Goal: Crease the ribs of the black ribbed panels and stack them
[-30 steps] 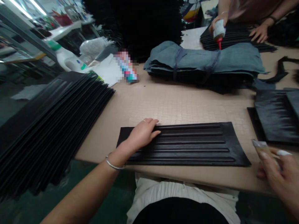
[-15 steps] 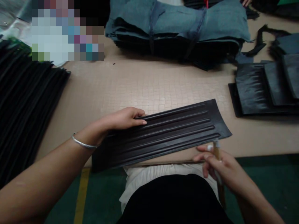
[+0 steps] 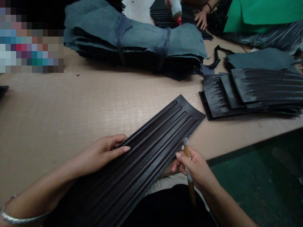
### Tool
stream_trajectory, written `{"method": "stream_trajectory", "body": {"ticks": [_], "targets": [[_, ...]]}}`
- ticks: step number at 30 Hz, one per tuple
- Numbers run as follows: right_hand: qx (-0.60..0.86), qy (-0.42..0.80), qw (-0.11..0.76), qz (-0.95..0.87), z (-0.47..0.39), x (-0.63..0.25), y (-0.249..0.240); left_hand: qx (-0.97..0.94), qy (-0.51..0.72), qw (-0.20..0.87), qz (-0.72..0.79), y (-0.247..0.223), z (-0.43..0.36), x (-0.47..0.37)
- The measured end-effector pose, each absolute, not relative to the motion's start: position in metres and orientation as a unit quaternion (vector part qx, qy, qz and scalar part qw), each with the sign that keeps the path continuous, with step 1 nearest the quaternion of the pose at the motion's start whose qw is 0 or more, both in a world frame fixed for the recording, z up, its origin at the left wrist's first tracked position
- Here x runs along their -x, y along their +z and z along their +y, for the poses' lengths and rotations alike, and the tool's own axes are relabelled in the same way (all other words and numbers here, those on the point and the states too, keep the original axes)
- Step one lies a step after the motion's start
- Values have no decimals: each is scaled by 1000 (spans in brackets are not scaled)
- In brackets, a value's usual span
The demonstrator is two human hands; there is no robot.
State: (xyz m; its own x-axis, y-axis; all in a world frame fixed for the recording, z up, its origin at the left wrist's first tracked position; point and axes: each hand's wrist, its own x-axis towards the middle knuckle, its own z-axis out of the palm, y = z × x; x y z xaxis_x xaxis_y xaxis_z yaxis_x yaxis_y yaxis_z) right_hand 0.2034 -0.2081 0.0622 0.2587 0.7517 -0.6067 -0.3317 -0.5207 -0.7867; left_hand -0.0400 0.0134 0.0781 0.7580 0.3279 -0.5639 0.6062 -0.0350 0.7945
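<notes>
**Long black ribbed leather-look panel (image 3: 151, 148), aslant over the table edge**

Far left: bare stretch of tan, crocodile-textured table (image 3: 47, 119). Left hand (image 3: 104, 154), silver bracelet (image 3: 23, 219) at the wrist, closed on the panel's far edge: thumb flat on the ribbed face, other fingers curled at the rim. Likely grip reason: steadies the sheet, ribs kept uppermost.

Beyond, a thick bundle of grey-green sheets (image 3: 144, 37) bound with cloth strips, presumably tied against sliding.

Panel runs from near the person's body up to the right, ribs lengthwise. Right hand (image 3: 194, 164) at its near edge, fingers narrowed around a slim wooden-handled tool with a pale tip (image 3: 186, 151), tip upward. Cannot tell whether those fingers touch the panel.

Farther back, a co-worker's hand (image 3: 202, 19), fingers spread, beside a pale bottle with a red nozzle (image 3: 176, 11).

Right: overlapping stack of black ribbed pieces (image 3: 270, 85), apparently within easy reach.
</notes>
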Motion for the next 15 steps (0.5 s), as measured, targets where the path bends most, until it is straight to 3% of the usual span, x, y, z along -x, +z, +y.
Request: {"method": "stream_trajectory", "body": {"ticks": [6, 15], "targets": [[636, 588, 469, -173, -206, -200, 57, -715, -100, 592, 358, 88, 6, 43], [662, 564, 465, -166, -201, -198, 55, -652, -82, 656, 371, 82, -5, 37]]}}
